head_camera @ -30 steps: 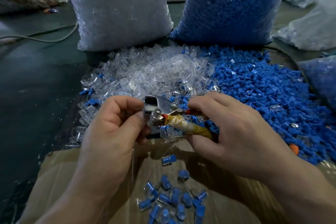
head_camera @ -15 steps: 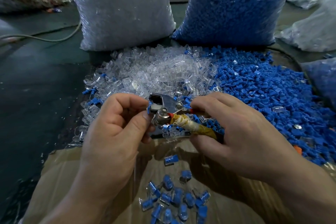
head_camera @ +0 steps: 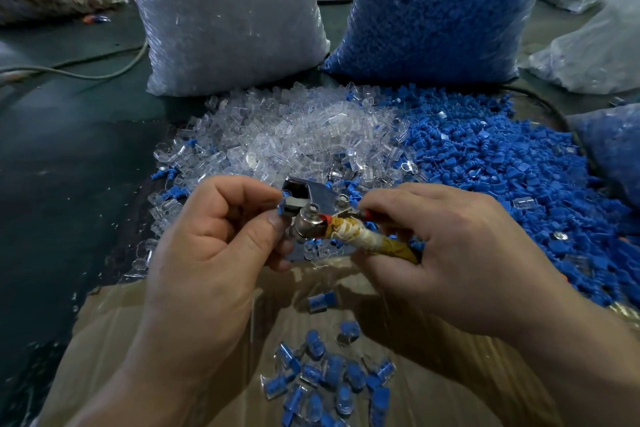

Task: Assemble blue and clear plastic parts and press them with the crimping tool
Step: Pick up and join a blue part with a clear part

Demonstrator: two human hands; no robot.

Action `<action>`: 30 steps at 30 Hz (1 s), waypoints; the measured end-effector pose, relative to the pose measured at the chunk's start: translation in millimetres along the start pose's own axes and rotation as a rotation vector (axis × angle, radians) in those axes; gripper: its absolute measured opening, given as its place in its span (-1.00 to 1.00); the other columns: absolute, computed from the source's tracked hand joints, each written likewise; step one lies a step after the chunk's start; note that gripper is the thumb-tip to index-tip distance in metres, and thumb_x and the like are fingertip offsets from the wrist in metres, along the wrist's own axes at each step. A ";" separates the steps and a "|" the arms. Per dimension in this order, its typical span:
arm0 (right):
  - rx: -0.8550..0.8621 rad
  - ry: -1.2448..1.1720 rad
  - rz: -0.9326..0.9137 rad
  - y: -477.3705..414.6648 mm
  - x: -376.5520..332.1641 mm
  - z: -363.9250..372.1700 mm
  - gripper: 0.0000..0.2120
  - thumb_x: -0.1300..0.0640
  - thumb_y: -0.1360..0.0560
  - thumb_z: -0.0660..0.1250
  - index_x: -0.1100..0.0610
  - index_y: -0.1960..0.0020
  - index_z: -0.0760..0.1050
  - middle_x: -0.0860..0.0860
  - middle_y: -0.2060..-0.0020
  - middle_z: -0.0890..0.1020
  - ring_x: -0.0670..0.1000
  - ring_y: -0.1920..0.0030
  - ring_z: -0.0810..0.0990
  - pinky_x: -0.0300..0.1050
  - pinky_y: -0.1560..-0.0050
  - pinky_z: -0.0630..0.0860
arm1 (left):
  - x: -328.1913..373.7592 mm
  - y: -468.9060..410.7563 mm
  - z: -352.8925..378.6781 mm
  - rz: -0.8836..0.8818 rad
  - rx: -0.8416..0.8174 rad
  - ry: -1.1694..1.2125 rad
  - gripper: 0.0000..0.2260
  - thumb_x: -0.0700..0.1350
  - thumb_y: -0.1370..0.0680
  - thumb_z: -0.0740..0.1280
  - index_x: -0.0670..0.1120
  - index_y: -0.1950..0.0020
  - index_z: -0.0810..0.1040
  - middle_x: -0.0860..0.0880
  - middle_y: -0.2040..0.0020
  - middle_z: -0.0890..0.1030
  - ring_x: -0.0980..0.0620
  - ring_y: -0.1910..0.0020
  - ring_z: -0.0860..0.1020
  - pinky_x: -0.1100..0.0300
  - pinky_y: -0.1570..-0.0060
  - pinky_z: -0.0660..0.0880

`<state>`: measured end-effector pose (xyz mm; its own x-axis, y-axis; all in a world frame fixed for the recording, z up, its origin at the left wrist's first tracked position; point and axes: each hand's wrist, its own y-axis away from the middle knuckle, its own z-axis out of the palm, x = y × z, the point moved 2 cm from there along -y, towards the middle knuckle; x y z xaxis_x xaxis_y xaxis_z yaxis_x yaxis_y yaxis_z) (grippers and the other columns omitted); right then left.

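Note:
My right hand [head_camera: 446, 253] grips the taped handles of a metal crimping tool [head_camera: 313, 208], whose jaws point left. My left hand [head_camera: 214, 246] pinches a small blue and clear part [head_camera: 283, 206] between thumb and forefinger and holds it in the tool's jaws. Most of that part is hidden by the jaws and my fingers. A heap of loose clear parts [head_camera: 294, 139] lies just behind the hands, and a heap of loose blue parts [head_camera: 502, 177] spreads to its right. Several assembled blue and clear pieces [head_camera: 329, 378] lie on the brown sheet [head_camera: 138, 322] below the hands.
A big bag of clear parts [head_camera: 225, 17] and a big bag of blue parts [head_camera: 440, 7] stand at the back. More plastic bags [head_camera: 595, 45] lie at the right, another blue-filled bag [head_camera: 613, 146] at the right edge. A cable [head_camera: 86, 73] crosses the dark floor at left.
The blue and clear part now sits in the tool's jaws, where one second ago the jaws were empty. Both hands stay close together at about the same place.

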<state>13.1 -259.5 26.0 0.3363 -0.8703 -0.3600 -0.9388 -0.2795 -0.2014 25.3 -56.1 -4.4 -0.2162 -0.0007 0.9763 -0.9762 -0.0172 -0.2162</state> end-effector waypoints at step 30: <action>0.173 0.001 -0.203 -5.0 -25.3 22.8 -0.77 0.05 -0.59 0.17 0.11 0.15 0.51 -0.04 0.27 0.50 0.01 0.26 0.44 -0.01 0.19 0.41 | 3.1 6.6 5.6 -0.123 -0.159 -0.406 -0.64 0.37 -0.38 0.17 0.19 0.06 0.59 0.08 0.31 0.66 0.16 0.39 0.60 0.16 0.43 0.57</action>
<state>10.9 -226.8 15.4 0.5159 -0.8040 -0.2957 -0.8257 -0.3748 -0.4217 18.3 -61.9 -2.8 -0.1048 -0.4009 0.9101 -0.9916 0.1121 -0.0648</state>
